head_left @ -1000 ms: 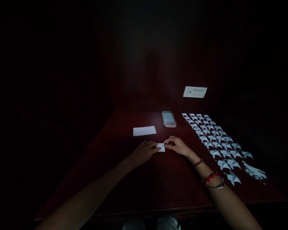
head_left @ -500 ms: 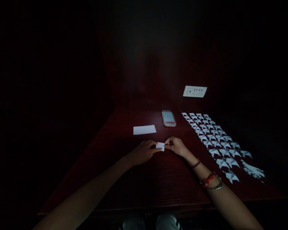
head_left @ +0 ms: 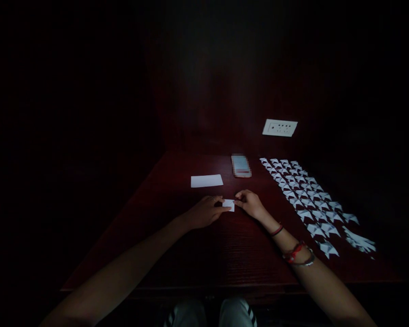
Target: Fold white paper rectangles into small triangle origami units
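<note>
A small white paper piece [head_left: 229, 205] lies on the dark red wooden table [head_left: 238, 254], just in front of me. My left hand [head_left: 204, 212] pinches its left edge with curled fingers. My right hand [head_left: 250, 203] pinches its right edge, also with curled fingers. Red bracelets and a metal bangle circle my right wrist. The light is very dim, so the fold of the paper cannot be made out.
A white paper strip [head_left: 206, 180] lies beyond my hands. A phone [head_left: 241, 165] rests behind it. Several folded white paper pieces [head_left: 306, 200] sit in rows at the right. A white wall socket [head_left: 280, 127] is on the back wall.
Both hands and the small paper have stayed together with only slight finger shifts. The view has tilted a little, so everything sits slightly higher in the picture.
</note>
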`<action>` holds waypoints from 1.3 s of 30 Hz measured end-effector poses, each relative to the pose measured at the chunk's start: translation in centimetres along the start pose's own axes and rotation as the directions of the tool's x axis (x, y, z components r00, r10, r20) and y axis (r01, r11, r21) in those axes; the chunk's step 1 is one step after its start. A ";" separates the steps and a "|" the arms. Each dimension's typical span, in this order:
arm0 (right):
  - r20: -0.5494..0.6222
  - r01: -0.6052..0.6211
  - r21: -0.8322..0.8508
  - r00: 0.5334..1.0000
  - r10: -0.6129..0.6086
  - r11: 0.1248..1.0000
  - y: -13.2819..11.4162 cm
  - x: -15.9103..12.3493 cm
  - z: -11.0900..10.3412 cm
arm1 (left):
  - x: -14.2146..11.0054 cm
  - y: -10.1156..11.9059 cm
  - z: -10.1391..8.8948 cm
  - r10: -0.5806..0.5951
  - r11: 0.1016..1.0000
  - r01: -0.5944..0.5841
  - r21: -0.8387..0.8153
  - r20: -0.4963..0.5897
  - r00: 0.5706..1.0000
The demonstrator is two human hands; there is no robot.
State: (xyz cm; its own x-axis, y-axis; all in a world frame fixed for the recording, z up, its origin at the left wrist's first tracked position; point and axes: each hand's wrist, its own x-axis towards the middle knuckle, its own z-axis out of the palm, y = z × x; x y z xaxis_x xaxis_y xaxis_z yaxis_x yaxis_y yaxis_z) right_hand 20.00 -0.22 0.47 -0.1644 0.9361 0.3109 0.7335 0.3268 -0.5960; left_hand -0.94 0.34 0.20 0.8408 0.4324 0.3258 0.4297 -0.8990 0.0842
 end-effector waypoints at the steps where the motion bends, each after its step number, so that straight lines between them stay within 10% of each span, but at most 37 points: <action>1: 0.002 -0.002 -0.014 1.000 0.002 1.000 0.0 0.0 -0.1 | 0.0 0.0 0.1 0.001 1.000 -0.001 -0.004 -0.004 1.000; 39: 0.160 0.225 0.263 0.949 -0.272 0.938 -0.8 -0.4 -1.5 | 0.3 -0.3 -0.7 0.019 0.997 -0.015 -0.080 0.044 0.999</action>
State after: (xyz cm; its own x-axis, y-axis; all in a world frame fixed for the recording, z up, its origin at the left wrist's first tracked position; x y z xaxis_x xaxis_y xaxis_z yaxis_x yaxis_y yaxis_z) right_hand 20.43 -1.03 1.94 -0.4607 0.8202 0.3390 0.4777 0.5511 -0.6841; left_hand -1.08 0.73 0.97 0.8624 0.4183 0.2852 0.3894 -0.9080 0.1545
